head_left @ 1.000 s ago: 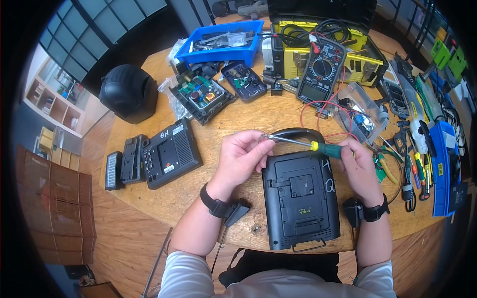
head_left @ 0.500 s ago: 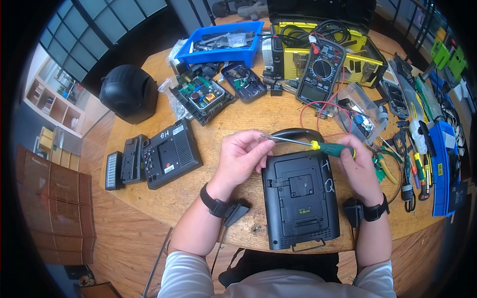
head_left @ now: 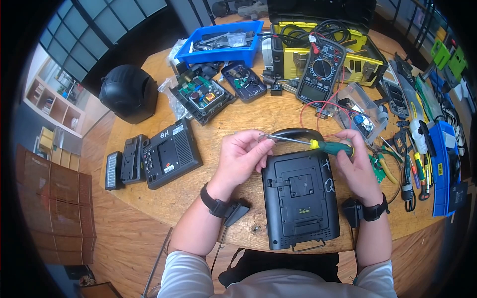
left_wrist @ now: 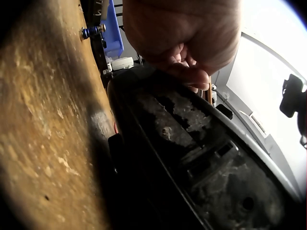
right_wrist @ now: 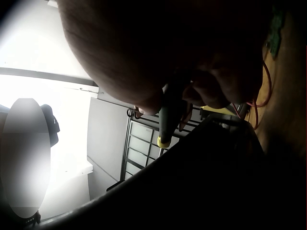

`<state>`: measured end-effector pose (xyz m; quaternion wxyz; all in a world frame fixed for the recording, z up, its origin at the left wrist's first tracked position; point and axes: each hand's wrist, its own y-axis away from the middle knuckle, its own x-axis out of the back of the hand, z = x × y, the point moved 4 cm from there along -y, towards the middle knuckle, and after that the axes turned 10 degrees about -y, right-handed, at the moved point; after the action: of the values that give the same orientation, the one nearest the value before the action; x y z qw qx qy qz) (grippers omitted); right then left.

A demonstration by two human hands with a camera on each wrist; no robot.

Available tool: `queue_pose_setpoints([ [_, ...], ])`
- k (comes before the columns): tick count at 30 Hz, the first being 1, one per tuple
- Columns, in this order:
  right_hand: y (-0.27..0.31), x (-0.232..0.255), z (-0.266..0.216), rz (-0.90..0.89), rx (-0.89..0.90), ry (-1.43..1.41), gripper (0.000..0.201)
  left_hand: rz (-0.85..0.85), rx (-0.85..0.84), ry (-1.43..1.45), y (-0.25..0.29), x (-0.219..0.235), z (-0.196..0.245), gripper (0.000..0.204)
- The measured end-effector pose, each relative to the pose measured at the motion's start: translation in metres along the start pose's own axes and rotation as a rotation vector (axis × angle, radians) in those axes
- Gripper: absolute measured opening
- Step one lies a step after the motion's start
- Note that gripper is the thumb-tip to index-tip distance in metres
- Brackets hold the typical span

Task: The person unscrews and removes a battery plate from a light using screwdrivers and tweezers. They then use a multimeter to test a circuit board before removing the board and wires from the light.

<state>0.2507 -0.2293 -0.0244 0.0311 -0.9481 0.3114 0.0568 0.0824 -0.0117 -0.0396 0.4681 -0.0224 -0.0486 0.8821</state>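
Right hand [head_left: 360, 171] grips the screwdriver [head_left: 329, 148], fingers shifted — likely twisting it. Left hand [head_left: 243, 157] unmoved, pinching the shaft [head_left: 290, 140].

Right hand [head_left: 358, 166] regripped on the screwdriver [head_left: 332, 147]; more of its green handle shows than a second ago.

A blue tray [head_left: 221, 56] stands near a yellow toolbox [head_left: 354, 57].

Right wrist view: rear of screwdriver [right_wrist: 171, 115] — hidden by right grip [right_wrist: 158, 52].
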Motion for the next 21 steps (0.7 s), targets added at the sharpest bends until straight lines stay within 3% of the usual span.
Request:
queue_pose_setpoints([
  [4, 0.005, 0.003, 0.001, -0.079, -0.113, -0.152, 0.027, 0.011, -0.01, 0.005, 0.0, -0.001, 0.001, 0.007],
  [7, 0.0, 0.012, 0.008, -0.045, -0.009, 0.026, 0.027, 0.013, 0.022, 0.005, 0.0, -0.001, 0.002, 0.007],
  [10, -0.004, 0.02, 0.016, -0.046, -0.136, 0.198, 0.028, -0.006, 0.023, 0.023, 0.0, -0.001, 0.003, 0.007],
  [12, -0.004, 0.011, 0.005, 0.004, -0.045, 0.056, 0.023, -0.012, 0.021, 0.004, 0.0, -0.002, 0.005, 0.007],
  [15, 0.003, 0.002, 0.001, -0.008, -0.071, -0.15, 0.017, -0.014, 0.012, 0.001, 0.0, -0.001, 0.002, 0.007],
  [19, 0.003, 0.008, 0.005, -0.067, -0.074, -0.149, 0.017, -0.007, 0.001, -0.018, 0.0, -0.002, 0.003, 0.008],
  [21, 0.0, 0.011, 0.004, -0.043, -0.009, 0.114, 0.023, -0.008, 0.016, 0.005, 0.0, -0.001, 0.003, 0.007],
])
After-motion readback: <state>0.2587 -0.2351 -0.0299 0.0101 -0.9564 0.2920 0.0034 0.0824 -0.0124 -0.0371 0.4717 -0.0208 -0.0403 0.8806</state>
